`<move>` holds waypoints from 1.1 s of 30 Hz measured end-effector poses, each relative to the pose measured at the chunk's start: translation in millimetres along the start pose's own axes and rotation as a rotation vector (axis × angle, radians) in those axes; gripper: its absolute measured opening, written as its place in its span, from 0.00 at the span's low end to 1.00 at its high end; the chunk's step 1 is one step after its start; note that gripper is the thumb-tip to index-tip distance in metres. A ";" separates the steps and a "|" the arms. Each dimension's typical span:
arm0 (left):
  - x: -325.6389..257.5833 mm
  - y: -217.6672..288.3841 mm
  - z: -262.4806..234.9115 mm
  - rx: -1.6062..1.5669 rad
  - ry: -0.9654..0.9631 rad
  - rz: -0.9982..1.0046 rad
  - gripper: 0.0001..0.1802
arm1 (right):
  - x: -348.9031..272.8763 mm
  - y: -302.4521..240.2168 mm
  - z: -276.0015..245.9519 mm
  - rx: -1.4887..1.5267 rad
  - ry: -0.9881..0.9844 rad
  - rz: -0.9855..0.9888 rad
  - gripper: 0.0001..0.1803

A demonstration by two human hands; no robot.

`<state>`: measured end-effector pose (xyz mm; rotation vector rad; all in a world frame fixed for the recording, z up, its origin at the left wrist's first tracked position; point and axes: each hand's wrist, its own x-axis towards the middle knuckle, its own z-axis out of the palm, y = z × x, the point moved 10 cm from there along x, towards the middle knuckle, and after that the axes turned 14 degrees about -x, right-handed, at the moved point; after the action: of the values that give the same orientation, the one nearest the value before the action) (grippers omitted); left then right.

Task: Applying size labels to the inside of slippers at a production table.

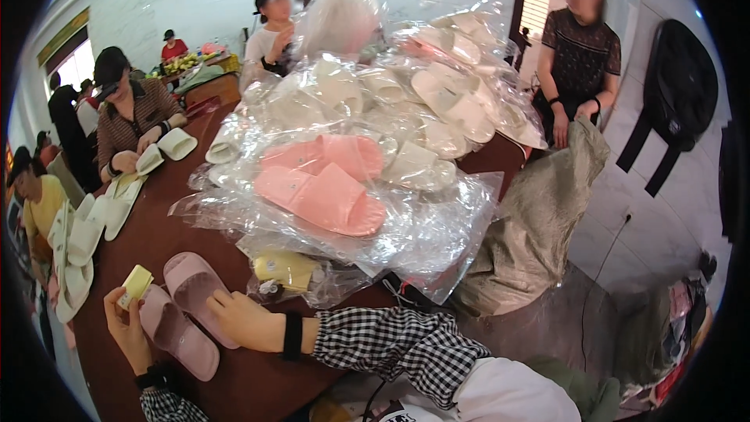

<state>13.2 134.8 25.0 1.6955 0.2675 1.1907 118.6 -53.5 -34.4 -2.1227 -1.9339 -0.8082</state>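
Observation:
Two dusty-pink slippers lie side by side on the brown table [117, 254] in front of me: the nearer slipper [183, 342] and the farther slipper [187, 277]. Raised just left of them, my left hand [126, 324] is closed on a small yellow pad [137, 284] that looks like paper labels. My right hand [248, 322] reaches over the farther slipper, its bent fingers close together against the inner part of it. Whatever may be between those fingertips is hidden.
Clear bags of cream slippers [453, 98] and coral-pink slippers [328, 195] form a high pile ahead. A yellow bagged item [285, 270] lies by my right hand. White slippers [86, 230] line the left edge near a co-worker [129, 113]. A woven sack [539, 219] stands right.

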 end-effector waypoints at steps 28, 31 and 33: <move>-18.4 39.2 50.8 -0.097 -0.221 -0.116 0.18 | 44.1 62.1 -84.7 0.678 0.040 0.165 0.21; -24.8 49.6 65.7 -0.047 -0.322 -0.055 0.27 | 58.2 38.0 -110.2 0.425 0.265 -0.042 0.39; -30.1 44.6 72.6 -0.197 -0.331 -0.138 0.37 | 68.1 27.1 -90.3 0.483 0.137 -0.070 0.49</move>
<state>41.6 50.9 43.1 1.6407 0.0594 0.7931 120.5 -39.8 81.0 -1.6813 -1.9012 -0.4234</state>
